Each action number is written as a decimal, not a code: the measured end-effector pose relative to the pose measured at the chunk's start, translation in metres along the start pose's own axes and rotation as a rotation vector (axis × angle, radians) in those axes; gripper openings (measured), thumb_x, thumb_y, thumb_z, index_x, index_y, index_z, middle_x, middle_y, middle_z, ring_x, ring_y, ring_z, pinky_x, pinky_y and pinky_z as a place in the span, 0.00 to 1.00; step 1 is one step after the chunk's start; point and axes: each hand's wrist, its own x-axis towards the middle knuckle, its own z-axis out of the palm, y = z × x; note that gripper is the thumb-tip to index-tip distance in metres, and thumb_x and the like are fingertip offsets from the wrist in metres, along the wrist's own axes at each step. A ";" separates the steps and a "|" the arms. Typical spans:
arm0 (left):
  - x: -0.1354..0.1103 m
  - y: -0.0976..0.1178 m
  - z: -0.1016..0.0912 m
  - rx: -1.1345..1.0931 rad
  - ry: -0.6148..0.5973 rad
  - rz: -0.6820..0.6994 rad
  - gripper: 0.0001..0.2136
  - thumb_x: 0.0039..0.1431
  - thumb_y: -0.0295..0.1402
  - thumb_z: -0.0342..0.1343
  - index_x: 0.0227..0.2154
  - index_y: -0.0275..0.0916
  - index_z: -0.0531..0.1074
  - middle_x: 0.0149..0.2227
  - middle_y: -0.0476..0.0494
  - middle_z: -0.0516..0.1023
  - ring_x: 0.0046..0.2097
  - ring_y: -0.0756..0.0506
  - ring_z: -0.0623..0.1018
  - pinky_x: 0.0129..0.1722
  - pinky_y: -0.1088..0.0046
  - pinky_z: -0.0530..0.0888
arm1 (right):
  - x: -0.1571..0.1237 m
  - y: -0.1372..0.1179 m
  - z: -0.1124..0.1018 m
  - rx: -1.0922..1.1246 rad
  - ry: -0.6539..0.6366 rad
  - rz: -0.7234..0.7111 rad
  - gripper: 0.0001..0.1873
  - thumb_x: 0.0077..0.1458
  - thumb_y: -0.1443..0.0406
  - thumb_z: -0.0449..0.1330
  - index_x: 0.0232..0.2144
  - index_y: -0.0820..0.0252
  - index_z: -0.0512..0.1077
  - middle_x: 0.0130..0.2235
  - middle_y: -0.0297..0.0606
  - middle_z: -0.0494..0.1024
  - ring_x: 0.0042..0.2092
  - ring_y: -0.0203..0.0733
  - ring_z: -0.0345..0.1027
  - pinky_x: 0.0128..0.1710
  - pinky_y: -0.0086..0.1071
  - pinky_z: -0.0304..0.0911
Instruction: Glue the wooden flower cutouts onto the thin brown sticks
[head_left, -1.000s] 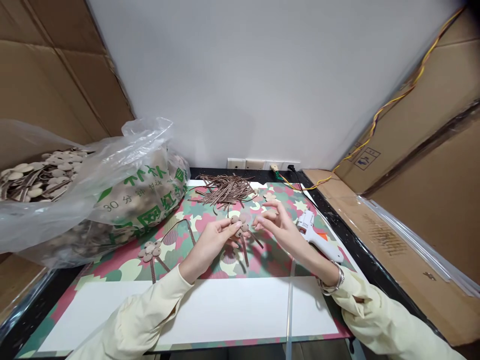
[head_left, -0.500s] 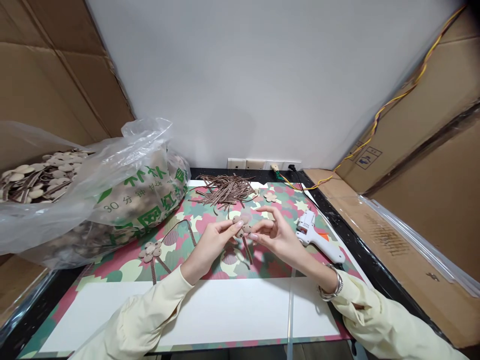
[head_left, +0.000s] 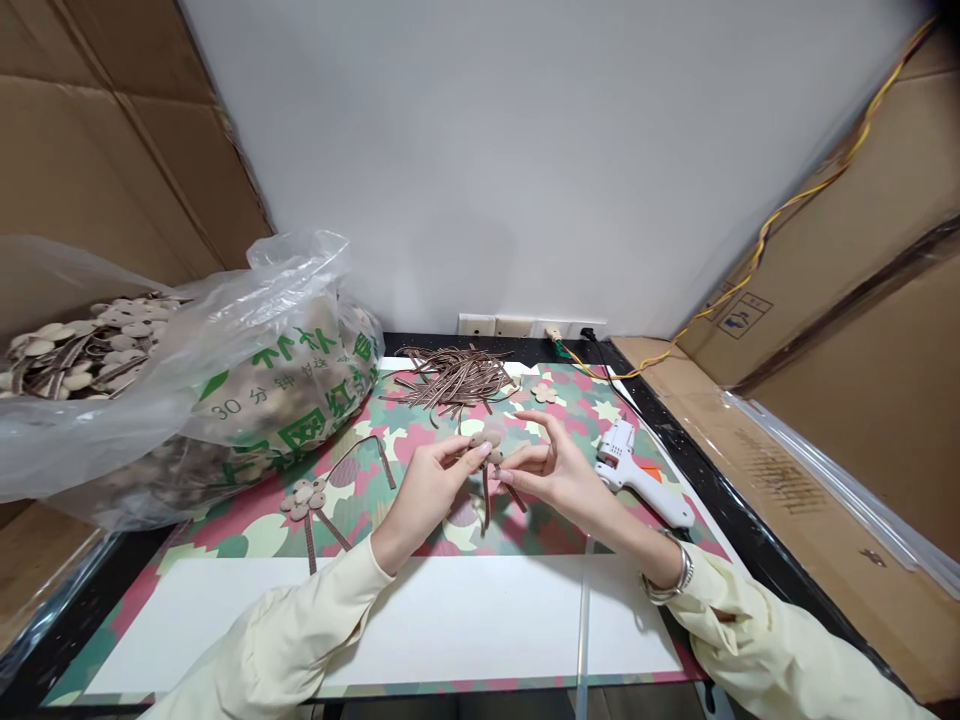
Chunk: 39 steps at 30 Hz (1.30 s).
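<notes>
Between the thumb and fingers of my left hand (head_left: 435, 485) is a beige flower-shaped piece (head_left: 491, 440) with rounded petals, partly hidden by the fingertips. Just right of it, my right hand (head_left: 551, 470) pinches a narrow brown ribbon strip (head_left: 517, 500) by the flower's lower edge; its other fingers are raised. A second brown strip (head_left: 486, 505) hangs below the flower. On the mat to the left lies another flower (head_left: 304, 498) with brown ribbon tails and a loop.
A heap of brown strips (head_left: 457, 378) lies behind my hands, near a flat flower cutout (head_left: 544, 392). A white glue gun (head_left: 645, 480) rests on the right. A plastic bag (head_left: 300, 370) full of flower pieces bulges at left. A clear stick (head_left: 583, 610) crosses the white sheet (head_left: 450, 620).
Two strips now show spread apart below the flower, where one showed before. My hands stay close together around it. The view has shifted slightly.
</notes>
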 end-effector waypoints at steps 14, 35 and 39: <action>-0.004 0.000 0.005 0.027 0.033 -0.005 0.12 0.52 0.41 0.57 0.33 0.37 0.76 0.33 0.45 0.79 0.35 0.45 0.76 0.34 0.73 0.71 | 0.004 0.002 -0.001 0.085 0.021 0.017 0.36 0.47 0.61 0.66 0.53 0.51 0.52 0.35 0.33 0.75 0.37 0.40 0.72 0.39 0.37 0.68; -0.002 -0.004 0.005 -0.039 0.015 -0.004 0.09 0.51 0.38 0.59 0.30 0.37 0.74 0.31 0.46 0.78 0.32 0.47 0.76 0.33 0.75 0.70 | 0.003 -0.006 -0.003 0.129 0.131 0.074 0.43 0.42 0.60 0.69 0.56 0.56 0.50 0.31 0.36 0.77 0.36 0.45 0.74 0.38 0.39 0.70; -0.004 -0.003 0.005 -0.011 0.008 -0.009 0.10 0.52 0.39 0.58 0.30 0.37 0.74 0.30 0.46 0.78 0.30 0.48 0.74 0.30 0.76 0.69 | 0.003 -0.004 -0.003 0.162 0.134 0.054 0.44 0.41 0.61 0.69 0.55 0.52 0.50 0.36 0.36 0.76 0.38 0.44 0.75 0.39 0.39 0.70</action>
